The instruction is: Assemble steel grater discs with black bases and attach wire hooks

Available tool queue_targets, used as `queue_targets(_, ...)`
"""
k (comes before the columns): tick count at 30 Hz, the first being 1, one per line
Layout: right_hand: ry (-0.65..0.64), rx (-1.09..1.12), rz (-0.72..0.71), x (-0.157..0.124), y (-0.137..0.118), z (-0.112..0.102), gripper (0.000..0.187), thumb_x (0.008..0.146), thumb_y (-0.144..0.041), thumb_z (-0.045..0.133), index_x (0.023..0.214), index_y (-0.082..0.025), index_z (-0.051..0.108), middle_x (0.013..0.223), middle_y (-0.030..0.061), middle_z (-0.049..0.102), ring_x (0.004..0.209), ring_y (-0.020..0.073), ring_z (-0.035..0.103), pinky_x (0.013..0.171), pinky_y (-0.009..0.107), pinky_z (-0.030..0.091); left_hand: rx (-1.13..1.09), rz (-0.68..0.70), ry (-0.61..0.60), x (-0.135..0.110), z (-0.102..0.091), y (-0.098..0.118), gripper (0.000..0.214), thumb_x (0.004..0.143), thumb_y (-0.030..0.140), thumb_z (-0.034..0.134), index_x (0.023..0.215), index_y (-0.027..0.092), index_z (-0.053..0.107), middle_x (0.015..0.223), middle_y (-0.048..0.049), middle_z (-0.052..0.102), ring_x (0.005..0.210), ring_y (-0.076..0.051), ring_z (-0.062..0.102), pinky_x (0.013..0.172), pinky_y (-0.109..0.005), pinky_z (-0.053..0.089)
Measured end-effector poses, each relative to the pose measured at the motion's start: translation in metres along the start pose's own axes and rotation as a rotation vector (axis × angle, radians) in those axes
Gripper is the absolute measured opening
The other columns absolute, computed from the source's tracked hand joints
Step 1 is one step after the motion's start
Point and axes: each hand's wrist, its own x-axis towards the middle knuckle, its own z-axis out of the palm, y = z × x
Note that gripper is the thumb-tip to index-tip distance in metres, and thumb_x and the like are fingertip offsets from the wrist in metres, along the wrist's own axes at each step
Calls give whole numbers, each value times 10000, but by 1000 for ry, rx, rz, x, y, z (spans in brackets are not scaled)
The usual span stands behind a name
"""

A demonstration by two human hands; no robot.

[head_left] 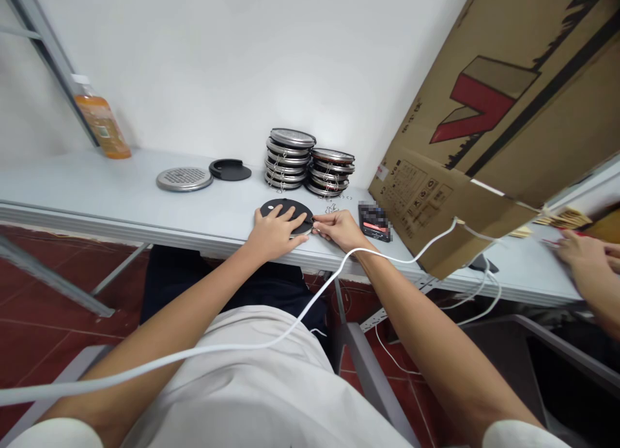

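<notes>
A round black disc with a pale rim lies flat near the table's front edge. My left hand rests on it, fingers spread across its top. At the disc's right edge, my right hand is closed in a pinch; what sits between its fingertips is too small to make out. Several small metal clips lie just beyond my right hand. Behind the disc stand two stacks of round silver-and-black discs, a taller stack and a shorter stack, with small wire clips on their edges.
Left on the table are a perforated silver disc, a black round part and an orange bottle. A phone and large carton stand right. A white cable crosses before me. Another person's hand shows far right.
</notes>
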Motion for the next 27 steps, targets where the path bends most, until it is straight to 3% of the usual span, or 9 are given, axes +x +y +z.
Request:
queue_targets(4,0,25,7,2,0,3,433,661,-340,772,989,-58,746,655,49,706,482,76,448,445,214,363,5,4,-3,1,1,0,570,926,593,421,1439,346,455,1512,-83,448,1395,-368,354,1051,-645,252)
queue_targets(9,113,-8,52,0,-2,14,436,688,-282,733,1042,-28,730,644,54,712,451,70,432,435,211,352,13,-19,3,1,1,2,560,931,566,426,1437,328,460,1512,-96,445,1392,-376,354,1038,-668,247)
queue_targets(13,165,-78,48,-2,-1,19,487,710,-302,723,1099,-7,715,701,91,741,504,108,540,486,226,435,13,-28,6,1,2,3,549,934,553,426,1432,326,467,1509,-96,449,1388,-371,360,1031,-666,261)
queue_targets(21,173,-107,25,-4,2,19,514,713,-329,730,1122,-18,706,754,113,760,627,180,664,572,265,522,5,-60,26,-1,3,5,550,931,567,422,1424,329,479,1499,-92,462,1384,-369,367,1030,-658,269)
queue_targets(27,164,-101,29,-6,2,18,535,709,-359,731,1127,-26,704,751,108,758,589,162,636,540,252,497,-5,-60,40,-1,3,5,548,927,573,428,1420,341,484,1495,-83,471,1384,-366,371,1042,-642,270)
